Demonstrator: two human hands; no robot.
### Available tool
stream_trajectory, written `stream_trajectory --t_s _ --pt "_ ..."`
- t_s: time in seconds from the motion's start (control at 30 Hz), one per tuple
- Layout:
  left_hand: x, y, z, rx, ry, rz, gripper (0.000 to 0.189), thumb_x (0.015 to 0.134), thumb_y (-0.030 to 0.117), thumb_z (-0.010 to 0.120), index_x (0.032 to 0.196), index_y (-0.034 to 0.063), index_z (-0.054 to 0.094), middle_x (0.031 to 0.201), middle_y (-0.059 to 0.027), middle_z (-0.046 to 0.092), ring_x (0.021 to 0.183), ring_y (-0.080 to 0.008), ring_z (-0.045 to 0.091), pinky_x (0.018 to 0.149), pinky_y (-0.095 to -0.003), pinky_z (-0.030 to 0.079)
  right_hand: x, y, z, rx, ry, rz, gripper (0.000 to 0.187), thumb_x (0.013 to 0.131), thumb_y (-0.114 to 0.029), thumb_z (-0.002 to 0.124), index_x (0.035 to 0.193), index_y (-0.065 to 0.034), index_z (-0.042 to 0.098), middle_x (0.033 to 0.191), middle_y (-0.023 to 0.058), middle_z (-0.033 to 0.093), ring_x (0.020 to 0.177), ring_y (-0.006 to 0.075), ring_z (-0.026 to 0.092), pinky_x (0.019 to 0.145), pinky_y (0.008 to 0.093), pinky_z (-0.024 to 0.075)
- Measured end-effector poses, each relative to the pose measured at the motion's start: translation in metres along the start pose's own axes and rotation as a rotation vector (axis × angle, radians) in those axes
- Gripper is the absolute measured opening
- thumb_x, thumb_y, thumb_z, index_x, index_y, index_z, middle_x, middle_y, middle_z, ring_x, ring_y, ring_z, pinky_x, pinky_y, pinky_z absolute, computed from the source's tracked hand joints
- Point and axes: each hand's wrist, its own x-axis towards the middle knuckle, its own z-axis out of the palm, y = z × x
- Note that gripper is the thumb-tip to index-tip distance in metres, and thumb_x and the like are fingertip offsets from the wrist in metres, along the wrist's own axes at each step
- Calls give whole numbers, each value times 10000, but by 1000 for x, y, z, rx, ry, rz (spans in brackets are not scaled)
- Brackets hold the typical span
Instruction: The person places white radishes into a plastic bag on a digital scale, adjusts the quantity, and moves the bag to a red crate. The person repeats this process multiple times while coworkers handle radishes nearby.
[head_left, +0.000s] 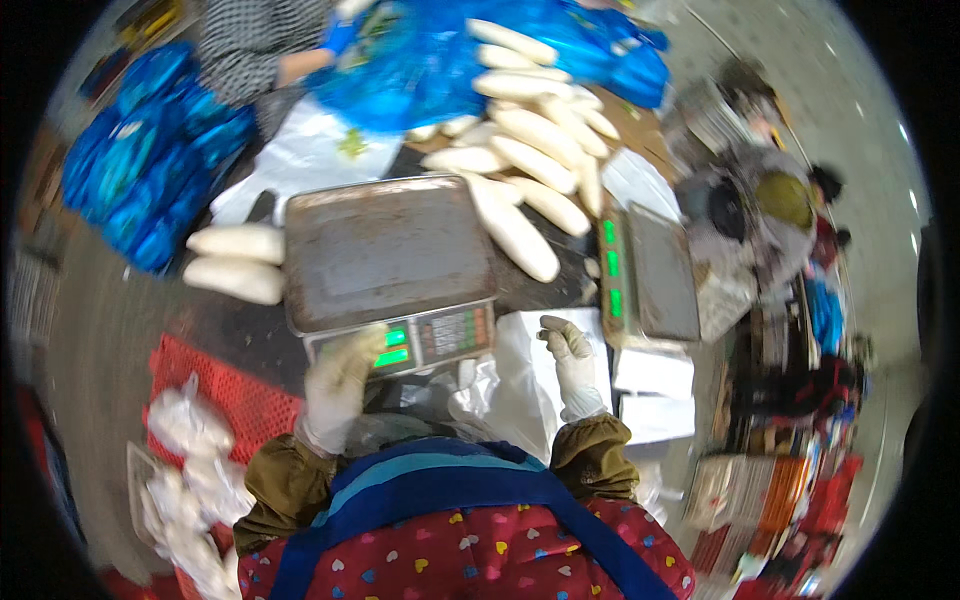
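Note:
My left hand, in a pale glove and blurred, is over the left part of a weighing scale's lit display panel. Its fingers are too smeared to make out. The scale's worn metal pan is bare. My right hand, gloved too, hovers above white plastic bags with its fingers loosely curled and nothing visible in them. Two white radishes lie at the pan's left side. Beyond the pan is a heap of white radishes; one large radish lies along its right edge.
A second scale with green digits stands at the right, near white sheets. Across the table, a person's checked sleeve reaches toward blue plastic film. Blue bags and a red plastic crate with bagged goods are left.

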Motion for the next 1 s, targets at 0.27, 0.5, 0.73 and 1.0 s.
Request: stream_trajectory --t_s 0.27,0.5,0.73,1.0 --pt "1 -34 104 55 -895 -19 334 979 53 692 1313 36 714 1132 -188 764 1005 -288 744 870 -365 576 -58 91 -56 -1090 362 186 658 1010 -360 591 1569 -45 446 1640 202 436 1518 361 408 1258 500 311" --pt "-12 -95 173 345 -1366 399 743 992 362 695 1580 -8 430 1574 -292 469 1483 -436 429 1246 -469 345 -67 94 -61 -1143 340 152 697 1016 -395 538 1592 -23 414 1674 219 373 1576 394 298 1294 549 208" --pt "-28 -114 196 465 -1261 620 795 944 510 655 1532 4 484 1567 -238 484 1438 -441 453 1190 -560 359 -70 92 -73 -1123 318 106 697 1040 -407 517 1602 -12 401 1677 213 368 1583 389 289 1295 549 226" --pt "-39 -153 197 646 -1239 741 775 1013 622 444 1501 27 538 1574 -184 504 1437 -402 453 1192 -582 328 -67 104 -79 -992 391 44 687 969 -377 632 1535 -31 457 1613 205 429 1520 388 369 1248 566 281"
